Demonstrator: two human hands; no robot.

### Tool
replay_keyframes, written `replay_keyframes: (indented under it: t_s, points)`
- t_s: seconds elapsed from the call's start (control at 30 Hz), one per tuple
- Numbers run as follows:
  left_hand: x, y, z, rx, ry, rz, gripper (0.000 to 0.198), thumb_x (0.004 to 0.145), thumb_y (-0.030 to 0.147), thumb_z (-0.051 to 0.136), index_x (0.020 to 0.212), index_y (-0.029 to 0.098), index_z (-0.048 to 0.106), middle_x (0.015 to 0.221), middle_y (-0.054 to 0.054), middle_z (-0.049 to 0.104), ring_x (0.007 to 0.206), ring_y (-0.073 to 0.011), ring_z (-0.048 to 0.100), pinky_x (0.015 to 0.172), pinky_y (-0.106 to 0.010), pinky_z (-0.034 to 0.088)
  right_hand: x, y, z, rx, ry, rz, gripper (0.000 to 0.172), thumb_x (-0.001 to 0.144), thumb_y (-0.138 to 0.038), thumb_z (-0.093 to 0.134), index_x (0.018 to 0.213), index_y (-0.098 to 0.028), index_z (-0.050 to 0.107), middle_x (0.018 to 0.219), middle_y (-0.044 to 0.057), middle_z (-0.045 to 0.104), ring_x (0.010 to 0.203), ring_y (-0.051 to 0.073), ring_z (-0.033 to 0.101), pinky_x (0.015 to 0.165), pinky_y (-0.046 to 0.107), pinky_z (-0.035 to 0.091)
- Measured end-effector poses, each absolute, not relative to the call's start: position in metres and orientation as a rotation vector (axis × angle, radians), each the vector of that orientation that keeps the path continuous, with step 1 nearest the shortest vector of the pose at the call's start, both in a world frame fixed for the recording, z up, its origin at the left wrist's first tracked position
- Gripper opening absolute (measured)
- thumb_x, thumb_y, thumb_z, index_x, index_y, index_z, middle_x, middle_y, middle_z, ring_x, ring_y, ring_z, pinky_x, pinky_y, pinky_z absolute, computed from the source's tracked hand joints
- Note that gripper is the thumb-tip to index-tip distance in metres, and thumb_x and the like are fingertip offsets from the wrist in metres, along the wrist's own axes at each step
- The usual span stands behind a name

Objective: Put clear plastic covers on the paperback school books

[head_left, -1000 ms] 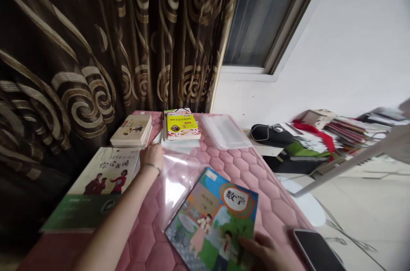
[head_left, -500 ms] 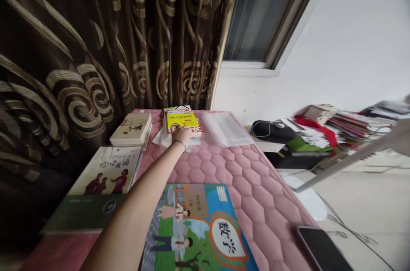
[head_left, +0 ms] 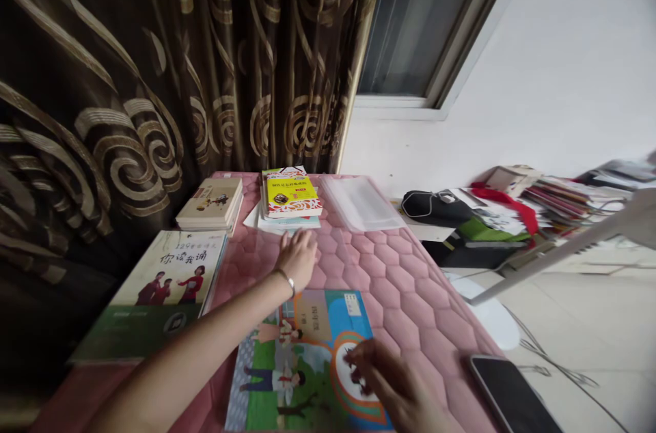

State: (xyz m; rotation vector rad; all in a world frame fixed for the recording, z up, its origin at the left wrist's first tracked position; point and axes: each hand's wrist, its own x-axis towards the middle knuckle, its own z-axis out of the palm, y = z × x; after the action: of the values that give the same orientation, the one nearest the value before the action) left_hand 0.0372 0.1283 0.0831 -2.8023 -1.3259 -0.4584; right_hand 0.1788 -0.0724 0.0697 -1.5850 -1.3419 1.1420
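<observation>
My left hand (head_left: pixel 298 261), with a bracelet at the wrist, is over the pink quilted cover just beyond the far edge of a mathematics textbook (head_left: pixel 307 371). Its fingers point away from me, slightly bent and apart, and I see nothing in them. At the lower right, my right hand (head_left: pixel 392 385) hovers over the textbook's title, its thumb and forefinger curved and apart; motion smears it a little. Farther back, a yellow-covered book (head_left: pixel 291 192) tops a small stack with pale papers under it. Right of that stack lie clear plastic sheets (head_left: pixel 361 203).
At left are a green and cream book (head_left: pixel 154 296) and a stack of beige books (head_left: pixel 211 204). A phone (head_left: pixel 512 395) sits near the right edge of the pink cover (head_left: pixel 404 289). Beyond it are a lamp arm (head_left: pixel 553 248) and a cluttered surface with a black pouch (head_left: pixel 435 213).
My left hand has left the yellow book and come back toward me. My right hand has entered from the lower right, over the textbook. The books stay where they were.
</observation>
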Motion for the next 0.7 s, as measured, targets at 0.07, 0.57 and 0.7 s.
replay_keyframes:
  t_s: [0.07,0.57,0.7]
  points:
    - [0.019,0.095,0.07,-2.95,-1.217,-0.386,0.032,0.09,0.029,0.049,0.119,0.02,0.058,0.14,-0.012,0.048,0.135,-0.0282,0.033,0.112,-0.055,0.02,0.191,-0.053,0.067,-1.68,-1.614,0.753,0.034,0.091,-0.045,0.045,0.098,-0.021,0.067,0.11,0.01,0.068,0.097,0.024,0.065,0.084,0.038,0.055]
    - [-0.037,0.041,0.03,-3.061,-1.539,-0.11,0.066,0.087,0.048,0.046,0.146,0.022,0.033,0.156,-0.004,0.022,0.144,-0.0324,0.017,0.114,-0.061,0.013,0.208,-0.026,-0.009,-1.646,-2.326,0.015,0.049,0.094,-0.039,0.045,0.139,-0.021,0.047,0.149,0.015,0.036,0.139,0.033,0.029,0.107,0.053,0.04]
    - [-0.036,0.04,0.03,-3.043,-1.537,-0.113,0.067,0.085,0.049,0.048,0.145,0.022,0.034,0.156,-0.005,0.023,0.143,-0.0321,0.018,0.114,-0.06,0.014,0.209,-0.027,-0.016,-1.573,-2.326,-0.135,0.049,0.093,-0.038,0.048,0.138,-0.02,0.048,0.148,0.015,0.038,0.138,0.034,0.03,0.105,0.052,0.042]
